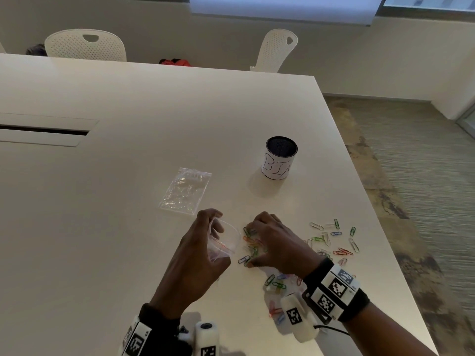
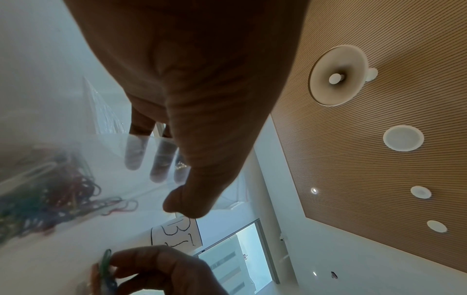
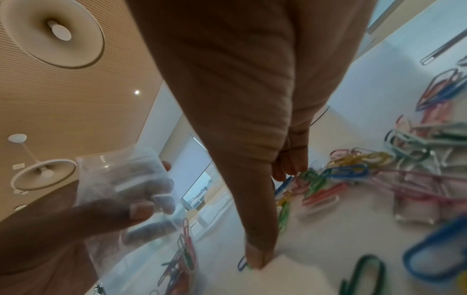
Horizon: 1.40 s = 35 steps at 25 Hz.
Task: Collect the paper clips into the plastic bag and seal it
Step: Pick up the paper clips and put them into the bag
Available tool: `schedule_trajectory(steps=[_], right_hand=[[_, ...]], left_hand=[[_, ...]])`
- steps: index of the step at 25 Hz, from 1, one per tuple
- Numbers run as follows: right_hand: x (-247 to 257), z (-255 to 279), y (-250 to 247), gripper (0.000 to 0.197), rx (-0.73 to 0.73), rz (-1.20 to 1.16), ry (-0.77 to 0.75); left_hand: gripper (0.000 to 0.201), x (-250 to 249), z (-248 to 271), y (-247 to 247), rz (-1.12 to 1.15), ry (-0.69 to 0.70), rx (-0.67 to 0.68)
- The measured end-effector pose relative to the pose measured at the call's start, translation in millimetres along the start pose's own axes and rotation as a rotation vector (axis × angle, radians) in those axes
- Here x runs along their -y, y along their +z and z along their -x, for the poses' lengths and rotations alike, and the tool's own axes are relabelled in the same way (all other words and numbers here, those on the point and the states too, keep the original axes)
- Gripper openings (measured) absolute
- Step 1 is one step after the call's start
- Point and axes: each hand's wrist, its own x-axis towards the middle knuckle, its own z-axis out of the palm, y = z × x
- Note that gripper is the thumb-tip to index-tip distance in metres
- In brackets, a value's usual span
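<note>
My left hand (image 1: pixel 218 237) holds a small clear plastic bag (image 1: pixel 227 240) by its open mouth, just above the white table (image 1: pixel 115 201). Several coloured clips lie inside the bag (image 2: pixel 45 191). Just right of it, my right hand (image 1: pixel 257 242) is clawed over a heap of coloured paper clips (image 1: pixel 250 250), its fingertips (image 3: pixel 285 171) curled onto them and its thumb (image 3: pixel 257 259) down on the table. The left wrist view shows those fingers (image 2: pixel 141 261) pinching a green clip (image 2: pixel 106 259). More clips (image 1: pixel 334 240) lie scattered to the right and under my right wrist (image 1: pixel 276 283).
A second, flat clear bag (image 1: pixel 185 191) lies on the table beyond my left hand. A dark cup with a white label reading BIN (image 1: pixel 280 158) stands farther back right. The table's right edge (image 1: pixel 380 227) runs close to the scattered clips. Two white chairs (image 1: pixel 84 44) stand behind.
</note>
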Motion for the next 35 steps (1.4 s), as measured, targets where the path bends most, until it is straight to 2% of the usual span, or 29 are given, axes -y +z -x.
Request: schedule_trajectory(steps=[5, 6, 9, 10, 11, 15, 17, 19, 23, 27, 29, 32, 35], right_hand=[[9, -3, 5, 0.034, -0.070, -0.007, -0.034], [10, -4, 6, 0.035, -0.091, -0.011, -0.037], [13, -7, 10, 0.060, -0.092, -0.011, -0.074], [14, -7, 12, 0.062, -0.073, -0.005, -0.096], [15, -8, 13, 0.058, -0.061, -0.002, -0.117], [11, -8, 10, 0.018, -0.096, 0.005, -0.133], [5, -7, 4, 0.011, -0.096, 0.035, -0.111], [-3, -4, -2, 0.011, -0.095, 0.061, -0.095], [-12, 3, -9, 0.026, -0.029, 0.063, -0.159], [-12, 8, -10, 0.019, -0.035, 0.130, -0.176], [-13, 11, -12, 0.028, -0.025, 0.165, -0.156], [-16, 17, -13, 0.052, 0.055, 0.242, -0.124], [-17, 24, -8, 0.047, 0.021, 0.258, -0.127]], left_hand=[[0.079, 1, -2, 0, 0.005, -0.002, 0.002], [0.080, 2, -2, -1, 0.006, -0.004, 0.002], [0.081, 2, -2, -2, -0.004, -0.004, 0.011], [0.081, 1, -2, -2, -0.005, -0.005, 0.014], [0.081, 1, -2, -2, -0.005, -0.007, 0.015], [0.080, 1, -2, -3, -0.002, -0.009, 0.005], [0.079, 0, -2, -3, -0.001, -0.010, 0.006], [0.079, 1, -2, -2, 0.000, -0.011, 0.007], [0.078, 0, -4, 1, -0.005, -0.015, 0.014], [0.074, -2, -5, 5, 0.002, -0.021, 0.021], [0.074, -3, -6, 7, 0.011, -0.024, 0.025], [0.076, -4, -7, 11, 0.015, -0.023, 0.035], [0.075, -5, -8, 13, 0.022, -0.020, 0.040]])
